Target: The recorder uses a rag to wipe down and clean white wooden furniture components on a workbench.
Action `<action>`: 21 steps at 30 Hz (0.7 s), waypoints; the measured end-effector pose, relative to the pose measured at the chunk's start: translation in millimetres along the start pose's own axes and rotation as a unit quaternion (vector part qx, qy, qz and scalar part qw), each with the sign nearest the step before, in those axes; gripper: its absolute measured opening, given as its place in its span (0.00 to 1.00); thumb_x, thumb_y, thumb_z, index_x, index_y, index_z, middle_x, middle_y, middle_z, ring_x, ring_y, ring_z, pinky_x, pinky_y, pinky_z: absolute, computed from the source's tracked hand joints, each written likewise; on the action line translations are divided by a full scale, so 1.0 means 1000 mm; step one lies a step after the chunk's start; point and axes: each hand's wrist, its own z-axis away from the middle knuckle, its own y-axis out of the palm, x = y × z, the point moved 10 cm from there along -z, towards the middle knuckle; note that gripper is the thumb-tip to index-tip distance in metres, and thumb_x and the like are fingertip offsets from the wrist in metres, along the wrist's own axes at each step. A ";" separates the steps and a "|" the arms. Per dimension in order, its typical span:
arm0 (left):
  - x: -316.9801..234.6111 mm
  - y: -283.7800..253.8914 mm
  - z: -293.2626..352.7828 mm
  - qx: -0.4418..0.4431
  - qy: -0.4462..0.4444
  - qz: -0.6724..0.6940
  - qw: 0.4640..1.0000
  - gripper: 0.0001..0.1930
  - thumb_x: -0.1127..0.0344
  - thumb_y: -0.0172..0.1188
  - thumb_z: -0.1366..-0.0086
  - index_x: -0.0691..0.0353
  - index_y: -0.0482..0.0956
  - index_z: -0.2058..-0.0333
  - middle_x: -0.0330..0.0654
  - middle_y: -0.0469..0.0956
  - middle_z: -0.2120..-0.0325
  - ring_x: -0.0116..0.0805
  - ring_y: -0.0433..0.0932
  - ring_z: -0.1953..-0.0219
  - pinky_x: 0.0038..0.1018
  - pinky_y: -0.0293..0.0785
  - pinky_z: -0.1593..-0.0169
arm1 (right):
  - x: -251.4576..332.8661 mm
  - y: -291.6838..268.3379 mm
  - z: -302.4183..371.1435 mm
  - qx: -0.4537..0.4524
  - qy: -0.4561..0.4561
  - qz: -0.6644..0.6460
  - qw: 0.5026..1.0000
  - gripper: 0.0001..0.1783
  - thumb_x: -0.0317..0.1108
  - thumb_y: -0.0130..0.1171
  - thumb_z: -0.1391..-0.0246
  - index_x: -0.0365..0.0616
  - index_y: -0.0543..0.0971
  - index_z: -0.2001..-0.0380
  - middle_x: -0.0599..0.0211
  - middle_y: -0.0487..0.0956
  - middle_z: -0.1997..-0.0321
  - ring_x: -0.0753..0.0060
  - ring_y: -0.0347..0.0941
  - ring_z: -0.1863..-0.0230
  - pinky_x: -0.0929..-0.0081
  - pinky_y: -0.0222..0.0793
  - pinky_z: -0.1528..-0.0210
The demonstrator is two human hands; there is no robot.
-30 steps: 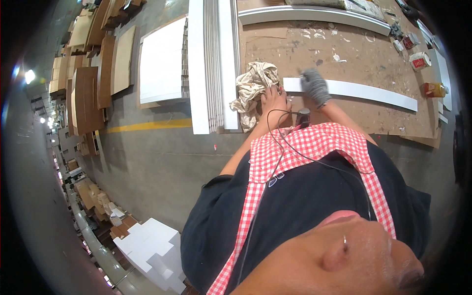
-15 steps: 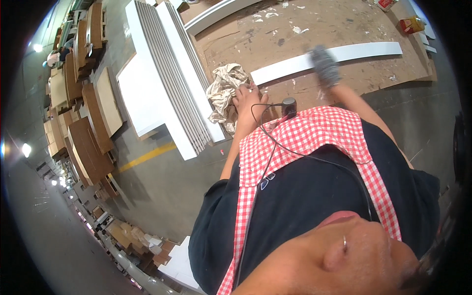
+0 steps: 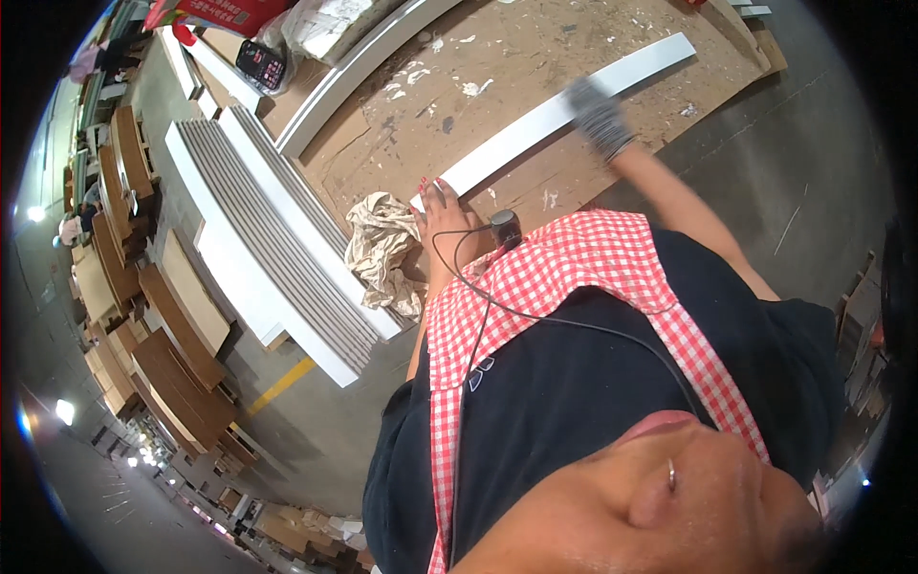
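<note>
A long white strip lies across the brown cardboard-covered table. My bare left hand rests at its near left end, fingers stretched out with the tips on the strip. Right beside that hand is a crumpled cream cloth. My right hand, in a grey knitted glove, is on the strip around its middle. Motion smears its fingers, so I cannot see how they are bent or whether anything is under them.
To the left stands a stack of white panels with grooved edges. A white frame piece runs along the table's far side, with a plastic-wrapped bundle and a red package beyond. Dried white flakes dot the cardboard.
The whole view has turned and shifted. My left hand has gone from beside the cloth onto the strip's end. My right hand remains at the strip, blurred in both frames.
</note>
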 end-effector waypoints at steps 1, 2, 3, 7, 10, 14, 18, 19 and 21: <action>-0.006 -0.003 -0.001 0.021 0.001 0.022 1.000 0.36 0.61 0.52 0.42 0.70 0.53 0.37 0.58 0.57 0.39 0.51 0.52 0.33 0.50 0.47 0.33 | -0.077 -0.021 0.013 -0.031 0.040 0.039 0.998 0.15 0.31 0.45 0.46 0.43 0.76 0.57 0.57 0.76 0.56 0.61 0.71 0.49 0.68 0.69 0.48; 0.006 -0.001 0.006 0.022 -0.033 -0.003 0.999 0.36 0.61 0.52 0.42 0.70 0.54 0.37 0.58 0.58 0.39 0.51 0.54 0.34 0.49 0.50 0.34 | -0.123 0.005 0.004 -0.003 0.057 0.055 0.997 0.14 0.29 0.45 0.47 0.43 0.76 0.59 0.57 0.76 0.57 0.60 0.72 0.52 0.67 0.69 0.50; -0.024 -0.006 -0.006 0.028 0.020 0.001 0.999 0.36 0.61 0.52 0.42 0.70 0.54 0.37 0.58 0.58 0.39 0.51 0.54 0.34 0.49 0.50 0.34 | -0.264 0.022 0.067 0.057 0.223 -0.021 0.973 0.13 0.30 0.42 0.41 0.42 0.77 0.62 0.56 0.78 0.58 0.55 0.75 0.56 0.62 0.70 0.53; -0.007 0.007 -0.011 0.022 0.012 0.013 1.000 0.32 0.62 0.54 0.42 0.68 0.62 0.40 0.57 0.62 0.42 0.51 0.59 0.37 0.48 0.52 0.35 | -0.394 -0.001 0.084 0.129 0.390 0.013 0.912 0.11 0.36 0.48 0.41 0.43 0.78 0.67 0.55 0.78 0.63 0.52 0.74 0.60 0.62 0.70 0.58; 0.019 -0.006 -0.012 -0.003 -0.002 0.070 0.998 0.30 0.64 0.59 0.44 0.66 0.66 0.42 0.55 0.65 0.44 0.50 0.63 0.40 0.45 0.56 0.37 | -0.276 -0.027 0.044 -0.110 0.210 -0.157 0.959 0.12 0.39 0.57 0.47 0.43 0.78 0.65 0.55 0.78 0.63 0.54 0.74 0.57 0.64 0.69 0.53; 0.032 -0.029 -0.006 -0.069 0.030 0.124 0.989 0.31 0.66 0.67 0.49 0.65 0.70 0.44 0.56 0.67 0.48 0.53 0.66 0.45 0.41 0.62 0.43 | -0.338 -0.007 0.084 0.111 0.302 0.103 0.941 0.14 0.40 0.50 0.44 0.42 0.78 0.65 0.50 0.78 0.59 0.52 0.73 0.55 0.60 0.68 0.54; 0.050 -0.044 0.005 -0.079 0.029 0.099 0.992 0.29 0.65 0.70 0.51 0.59 0.75 0.48 0.56 0.67 0.49 0.54 0.64 0.46 0.42 0.63 0.44 | -0.387 -0.062 0.079 0.001 0.394 -0.004 0.919 0.18 0.44 0.46 0.43 0.41 0.78 0.64 0.46 0.77 0.59 0.48 0.73 0.55 0.54 0.67 0.53; 0.060 -0.045 0.013 -0.073 0.015 0.100 0.992 0.29 0.65 0.71 0.52 0.57 0.76 0.49 0.56 0.67 0.49 0.54 0.64 0.46 0.42 0.63 0.44 | -0.358 -0.071 0.061 -0.023 0.374 -0.028 0.927 0.18 0.44 0.46 0.43 0.41 0.77 0.64 0.45 0.76 0.60 0.46 0.73 0.56 0.53 0.67 0.53; 0.076 -0.046 0.024 -0.103 0.033 0.129 0.986 0.26 0.66 0.71 0.54 0.56 0.78 0.52 0.54 0.68 0.51 0.52 0.65 0.47 0.42 0.63 0.44 | -0.321 -0.078 0.041 0.015 0.379 -0.030 0.925 0.20 0.47 0.46 0.44 0.43 0.78 0.63 0.43 0.77 0.60 0.40 0.72 0.57 0.51 0.67 0.54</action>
